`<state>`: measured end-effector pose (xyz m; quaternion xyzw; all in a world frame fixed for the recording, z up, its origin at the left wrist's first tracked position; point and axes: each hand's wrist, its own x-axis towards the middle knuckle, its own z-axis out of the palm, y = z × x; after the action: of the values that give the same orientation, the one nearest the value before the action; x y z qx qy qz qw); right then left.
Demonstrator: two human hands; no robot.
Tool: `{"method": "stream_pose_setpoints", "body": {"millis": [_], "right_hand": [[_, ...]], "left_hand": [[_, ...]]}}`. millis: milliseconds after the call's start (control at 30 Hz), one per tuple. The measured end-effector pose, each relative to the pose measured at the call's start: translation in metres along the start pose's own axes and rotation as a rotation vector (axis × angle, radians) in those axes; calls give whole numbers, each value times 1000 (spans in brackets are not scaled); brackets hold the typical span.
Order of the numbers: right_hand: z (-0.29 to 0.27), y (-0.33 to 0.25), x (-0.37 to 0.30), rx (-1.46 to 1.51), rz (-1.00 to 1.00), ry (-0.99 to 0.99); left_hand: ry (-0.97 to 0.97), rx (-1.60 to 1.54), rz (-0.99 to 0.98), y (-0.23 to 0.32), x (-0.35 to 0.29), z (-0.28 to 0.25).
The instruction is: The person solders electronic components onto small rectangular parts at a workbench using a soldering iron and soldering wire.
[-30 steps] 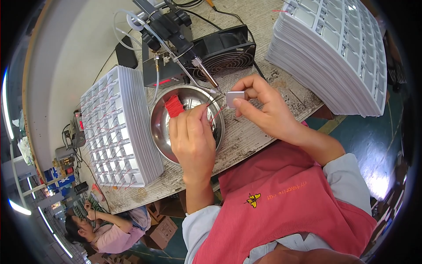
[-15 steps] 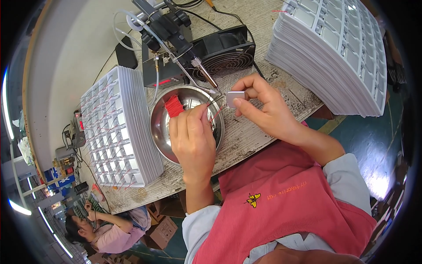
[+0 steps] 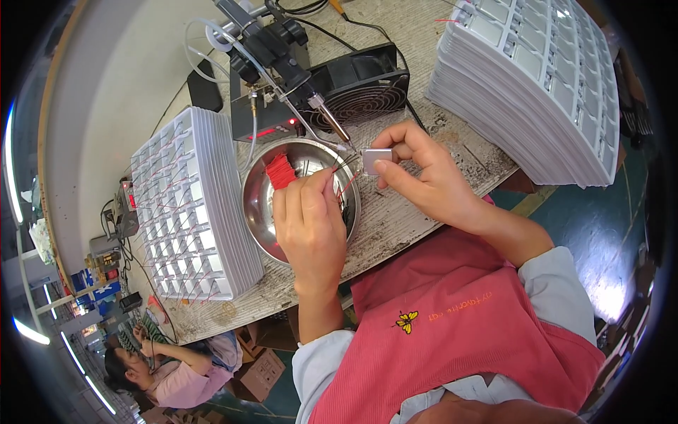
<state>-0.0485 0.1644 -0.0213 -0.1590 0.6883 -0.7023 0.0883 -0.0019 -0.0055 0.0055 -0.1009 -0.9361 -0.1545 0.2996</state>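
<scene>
Right grip [image 3: 434,177] pinches a small silver block [image 3: 376,163]

The thumb presses on the block's flat face, and the fingers sit behind it. Left grip [image 3: 311,215] has its fingertips squeezed together on what looks like thin dark wire [image 3: 345,162]. A bit of red wire [image 3: 346,188] shows there too. The block is up in the air, beside the bowl [image 3: 256,215] and close to the tip of the hot-looking iron [image 3: 330,119]. I can't tell if the tip touches anything.

The block looks light and stiff, and its smooth sides may be slippery. The best place to hold it is by its flat sides, at the end away from the iron. A soft pinch should do, since hard squeezing could dent it. The wire looks thin and bendy, so it could snap if tugged.

The surface [image 3: 395,212] is pale and streaky, with dark specks and smudges. In the bowl lies a bundle of red wires [image 3: 280,171]. Behind it are a dark box [image 3: 272,129] with a red light and a black fan [image 3: 359,92]. Tall stacks of white trays stand on both sides, left [image 3: 244,240] and right [image 3: 487,106], with silver blocks in the top ones.

Past the surface, the floor [image 3: 597,233] is green. Another person [image 3: 176,378] is at the lower left, near a brown carton [image 3: 258,374].
</scene>
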Motion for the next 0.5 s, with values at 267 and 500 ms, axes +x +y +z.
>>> {"method": "stream_pose_setpoints", "body": {"millis": [267,500], "right_hand": [[1,-2,0,-27,-12,-10],[-7,4,-4,-61,51,-41]], "left_hand": [[6,-2,-3,-2,-4,-2],[-30,20,-79,-9,-15,-6]]}}
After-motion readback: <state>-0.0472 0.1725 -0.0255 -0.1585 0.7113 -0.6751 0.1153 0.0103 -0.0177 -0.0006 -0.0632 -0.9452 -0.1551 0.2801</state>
